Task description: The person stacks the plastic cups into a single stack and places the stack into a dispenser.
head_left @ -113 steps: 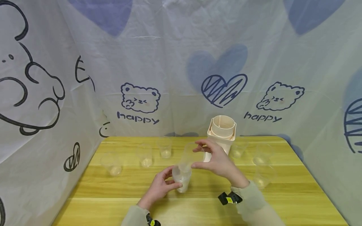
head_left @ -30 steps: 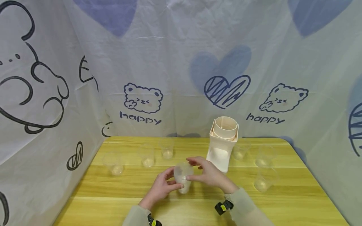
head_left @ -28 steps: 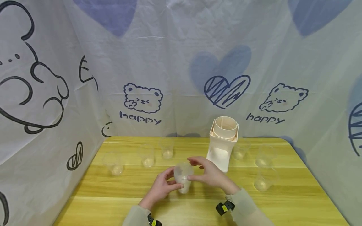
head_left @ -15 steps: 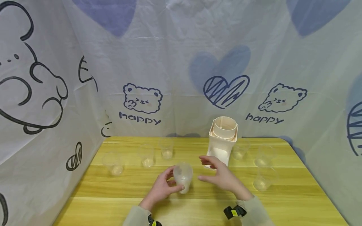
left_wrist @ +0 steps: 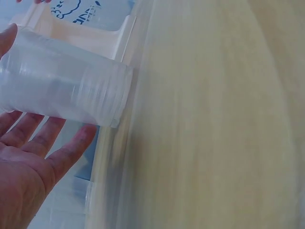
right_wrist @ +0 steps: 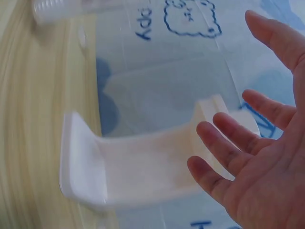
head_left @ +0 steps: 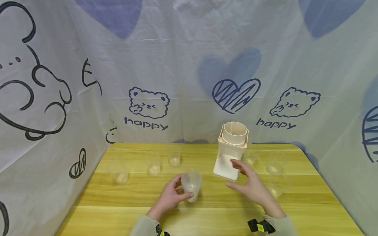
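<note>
Clear plastic cups, nested in one another, stand upright near the middle of the table. My left hand holds the stack from the left, thumb in front and fingers round the far side. The left wrist view shows the ridged stack between thumb and fingers. To the right, my right hand is in the air with fingers spread and nothing in them. It is just in front of a cream plastic cup dispenser with a round tube on top. In the right wrist view the fingers overlap the dispenser.
Single clear cups stand at the left: one cup, another, a third. On the right are more cups, one partly behind my right hand. A printed cloth rises behind the wooden table.
Earlier my right hand lowered a clear cup into the one in my left hand. It then let go and moved right, away from the stack. My left hand stays in place.
</note>
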A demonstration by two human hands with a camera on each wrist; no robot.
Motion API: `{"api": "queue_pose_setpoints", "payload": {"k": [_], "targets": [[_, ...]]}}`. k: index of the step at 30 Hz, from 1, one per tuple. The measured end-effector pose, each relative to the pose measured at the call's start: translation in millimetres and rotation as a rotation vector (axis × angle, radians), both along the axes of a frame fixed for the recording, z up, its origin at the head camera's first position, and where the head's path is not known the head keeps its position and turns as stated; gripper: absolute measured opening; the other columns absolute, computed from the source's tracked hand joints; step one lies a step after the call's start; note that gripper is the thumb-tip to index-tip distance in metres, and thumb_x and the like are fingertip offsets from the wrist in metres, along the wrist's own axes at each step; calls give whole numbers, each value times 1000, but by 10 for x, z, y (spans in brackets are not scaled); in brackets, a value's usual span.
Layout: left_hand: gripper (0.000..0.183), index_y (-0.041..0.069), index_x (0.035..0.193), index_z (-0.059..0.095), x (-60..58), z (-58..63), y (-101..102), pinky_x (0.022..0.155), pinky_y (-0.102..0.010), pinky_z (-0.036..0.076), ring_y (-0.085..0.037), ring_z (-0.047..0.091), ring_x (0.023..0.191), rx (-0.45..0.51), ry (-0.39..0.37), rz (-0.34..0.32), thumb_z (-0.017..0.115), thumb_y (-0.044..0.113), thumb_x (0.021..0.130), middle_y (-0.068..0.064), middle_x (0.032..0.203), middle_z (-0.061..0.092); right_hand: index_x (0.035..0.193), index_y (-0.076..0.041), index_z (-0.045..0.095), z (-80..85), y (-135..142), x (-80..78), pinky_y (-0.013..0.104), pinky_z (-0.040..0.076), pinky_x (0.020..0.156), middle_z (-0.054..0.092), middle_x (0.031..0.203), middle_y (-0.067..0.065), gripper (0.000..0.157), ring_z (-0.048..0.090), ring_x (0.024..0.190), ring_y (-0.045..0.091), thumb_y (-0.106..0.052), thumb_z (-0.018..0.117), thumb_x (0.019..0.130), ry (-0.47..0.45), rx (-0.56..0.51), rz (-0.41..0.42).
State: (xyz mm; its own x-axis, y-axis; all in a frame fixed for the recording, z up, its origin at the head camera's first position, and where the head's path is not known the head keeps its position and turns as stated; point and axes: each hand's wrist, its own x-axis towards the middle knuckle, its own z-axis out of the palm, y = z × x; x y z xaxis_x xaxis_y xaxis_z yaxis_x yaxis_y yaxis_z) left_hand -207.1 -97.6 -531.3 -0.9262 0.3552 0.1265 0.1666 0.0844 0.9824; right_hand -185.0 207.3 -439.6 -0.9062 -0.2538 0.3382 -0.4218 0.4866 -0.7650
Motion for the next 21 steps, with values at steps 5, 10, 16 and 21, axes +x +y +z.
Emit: {"api": "queue_pose_setpoints", "payload": {"k": [5,10,16,21], "targets": [[74,-2,141,44,0,-3,6,86,-40,57,-40,60,110,-30,15,10,82,5,79,-24,127,55,138,0,46,4,204,37,64,39,99,49,135,22,74,47,122,41,-14,85,77,45,20,-94],[72,-2,140,45,7,2,34,86,-41,57,-40,61,108,-38,28,18,82,3,79,-24,126,56,138,2,46,-19,410,48,64,36,98,48,135,24,76,44,122,43,-13,86,75,87,54,-207],[70,0,139,48,24,24,70,86,-39,57,-38,61,109,-28,20,20,82,3,79,-22,126,57,140,4,42,-38,638,64,71,33,98,39,138,31,82,37,125,51,-20,87,76,50,137,-306],[69,-1,138,48,31,27,93,86,-40,57,-40,61,108,-33,28,17,82,2,78,-22,124,57,146,4,32,-27,815,87,75,30,97,25,143,37,96,29,127,56,-32,87,75,-50,230,-373]]}}
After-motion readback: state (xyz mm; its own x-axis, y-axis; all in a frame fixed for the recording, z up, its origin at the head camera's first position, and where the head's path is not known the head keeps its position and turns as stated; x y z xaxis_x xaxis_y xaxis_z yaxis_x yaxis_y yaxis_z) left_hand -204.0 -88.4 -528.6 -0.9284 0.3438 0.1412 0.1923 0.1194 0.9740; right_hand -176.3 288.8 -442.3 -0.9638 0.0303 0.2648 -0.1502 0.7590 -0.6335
